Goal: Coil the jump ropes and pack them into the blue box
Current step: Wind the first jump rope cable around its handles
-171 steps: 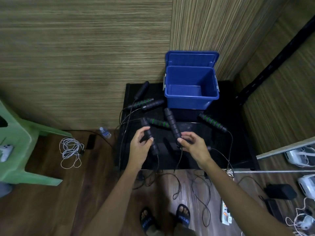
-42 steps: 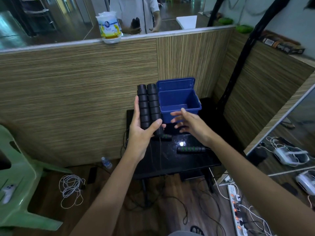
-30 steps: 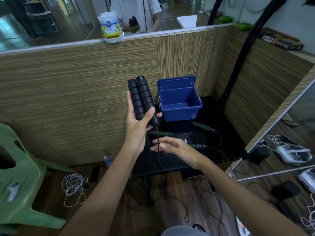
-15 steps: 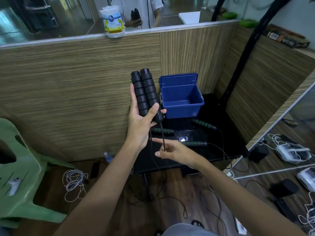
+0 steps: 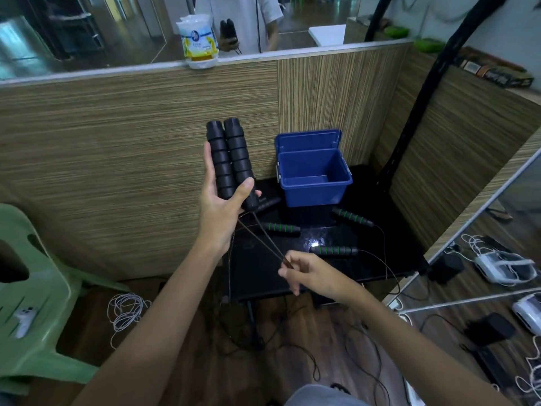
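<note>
While left hand [image 5: 220, 212] grips handles [image 5: 229, 162], right hand [image 5: 310, 273] now pinches cord [image 5: 263, 241].

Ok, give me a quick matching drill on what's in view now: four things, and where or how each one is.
Things:
1. black handles
2. blue box
3. rope cords
4. green-striped handles

States:
A. open, nothing seen inside
B. pinched by the right hand
C. lying on the black table
D. held side by side in the left hand

Pairs: 1-D, 2-A, 3-B, 4-C
</note>
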